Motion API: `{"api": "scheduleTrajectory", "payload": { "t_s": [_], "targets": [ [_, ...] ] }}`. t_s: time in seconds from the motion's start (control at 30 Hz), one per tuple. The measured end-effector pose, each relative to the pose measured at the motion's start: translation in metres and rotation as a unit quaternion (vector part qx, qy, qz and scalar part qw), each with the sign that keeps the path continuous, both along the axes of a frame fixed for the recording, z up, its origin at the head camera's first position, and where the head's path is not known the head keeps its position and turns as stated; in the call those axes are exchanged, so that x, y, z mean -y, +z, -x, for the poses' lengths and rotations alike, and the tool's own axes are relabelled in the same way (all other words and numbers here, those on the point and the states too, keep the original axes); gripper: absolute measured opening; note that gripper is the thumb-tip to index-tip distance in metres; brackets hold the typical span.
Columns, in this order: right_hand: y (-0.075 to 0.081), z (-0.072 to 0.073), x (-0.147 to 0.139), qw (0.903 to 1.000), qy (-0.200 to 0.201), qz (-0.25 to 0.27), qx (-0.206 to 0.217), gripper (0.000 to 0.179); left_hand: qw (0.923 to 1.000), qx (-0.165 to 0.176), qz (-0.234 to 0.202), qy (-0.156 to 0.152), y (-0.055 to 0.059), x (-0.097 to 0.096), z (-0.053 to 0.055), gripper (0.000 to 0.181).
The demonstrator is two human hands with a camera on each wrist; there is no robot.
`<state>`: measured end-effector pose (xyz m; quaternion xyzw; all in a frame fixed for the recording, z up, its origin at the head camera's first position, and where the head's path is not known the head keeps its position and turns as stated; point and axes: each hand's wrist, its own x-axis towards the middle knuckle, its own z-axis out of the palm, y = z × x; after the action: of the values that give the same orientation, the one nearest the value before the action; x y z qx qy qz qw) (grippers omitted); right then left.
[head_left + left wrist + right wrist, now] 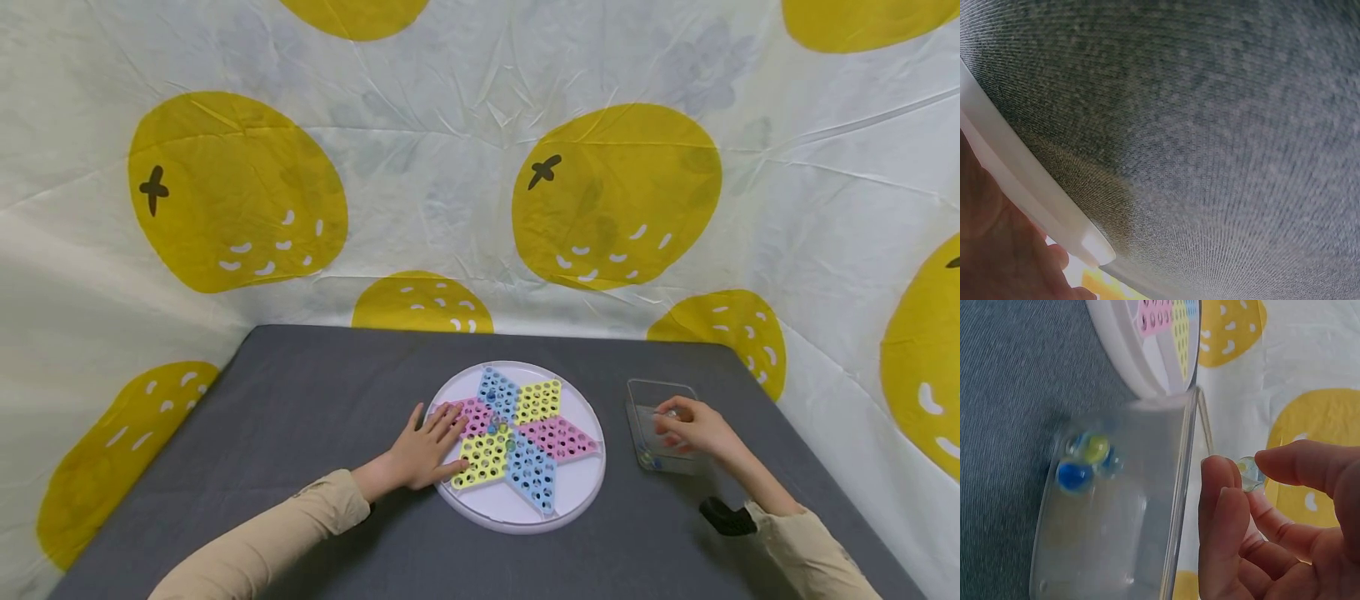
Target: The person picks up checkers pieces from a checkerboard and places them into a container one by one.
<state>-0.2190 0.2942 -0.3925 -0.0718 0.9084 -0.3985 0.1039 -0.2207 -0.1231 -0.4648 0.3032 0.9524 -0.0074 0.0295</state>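
A round white Chinese checkers board (480,518) carries a star of pink, yellow and blue perforated sections. Several marbles (497,425) sit in holes around its middle and upper blue point. My left hand (429,450) lies flat with fingers spread on the board's left side; in the left wrist view it shows beside the board's white rim (1029,175). Over the clear plastic box (1110,537), my right hand (693,427) pinches a clear marble (1249,474) with a yellowish fleck between thumb and fingertips. Inside the box, blue and yellow-green marbles (1088,459) gather at one end.
Dark grey cloth (337,383) covers the table. Behind it hangs a pale curtain (435,200) printed with large yellow fruit. A black strap or device (726,517) is at my right wrist, below the box.
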Motion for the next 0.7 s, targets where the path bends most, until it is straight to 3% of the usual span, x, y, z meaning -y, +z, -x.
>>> {"api": "scheduleTrajectory", "payload": {
  "t_s": [0.37, 0.7],
  "targets": [
    [-0.005, 0.003, -0.014, 0.9992, -0.002, -0.04, -0.008, 0.032, 0.9999, -0.007, -0.007, -0.005, -0.001, 0.001, 0.0, 0.07],
    [-0.005, 0.003, -0.014, 0.9996, 0.001, -0.029, 0.001, 0.034, 1.0, -0.004, 0.0, -0.003, -0.002, 0.001, 0.001, 0.071]
  ]
}}
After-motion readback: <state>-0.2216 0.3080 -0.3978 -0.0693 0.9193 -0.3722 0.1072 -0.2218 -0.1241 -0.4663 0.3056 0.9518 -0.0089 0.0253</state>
